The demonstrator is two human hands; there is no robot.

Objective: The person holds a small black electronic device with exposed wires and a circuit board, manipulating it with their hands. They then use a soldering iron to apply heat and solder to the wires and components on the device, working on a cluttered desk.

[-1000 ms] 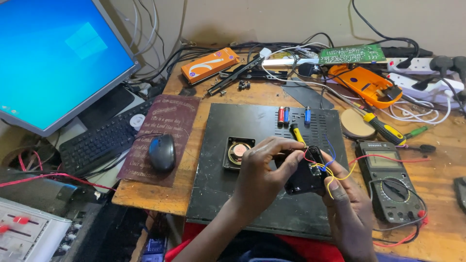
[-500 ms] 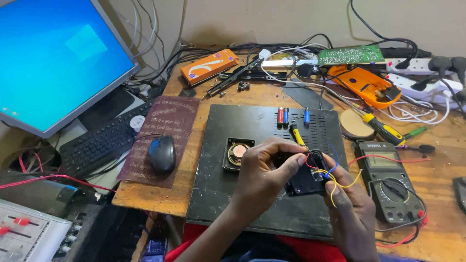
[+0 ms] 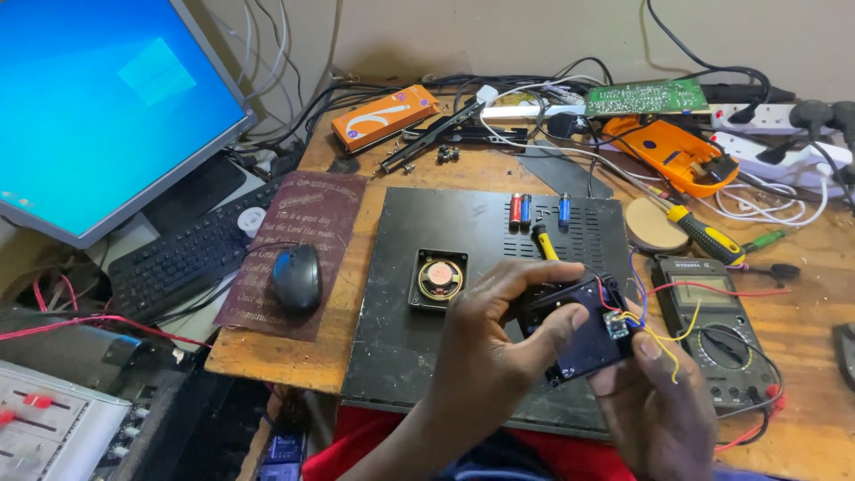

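Fingers of the left hand [image 3: 499, 347] curl around a small black rectangular plastic module [image 3: 579, 334], thumb pressed on its face and index finger arched over its top edge; the right hand [image 3: 655, 405] grips the same module from below and the right side, thumb resting by a tiny circuit board [image 3: 615, 324] at the module's corner. Thin red, yellow and blue wires [image 3: 659, 334] trail from that corner toward the right. Module is held just above the front part of a flat black metal casing with vent slots [image 3: 410, 356], which lies on a worn wooden desk [image 3: 347, 258]. On the casing: a small round speaker in a square black frame [image 3: 439, 279], three small cylindrical batteries [image 3: 537, 210], a yellow-handled screwdriver [image 3: 544, 242]. Just right of the hands, a dark grey digital multimeter with rotary dial [image 3: 717, 334]. Well left, a black computer mouse [image 3: 297, 277] on a maroon printed pad [image 3: 294, 249], a black keyboard [image 3: 187, 258], a lit blue monitor [image 3: 98, 107]. At the desk's rear, an orange box [image 3: 385, 116] and a green circuit board [image 3: 646, 96] among tangled cables.
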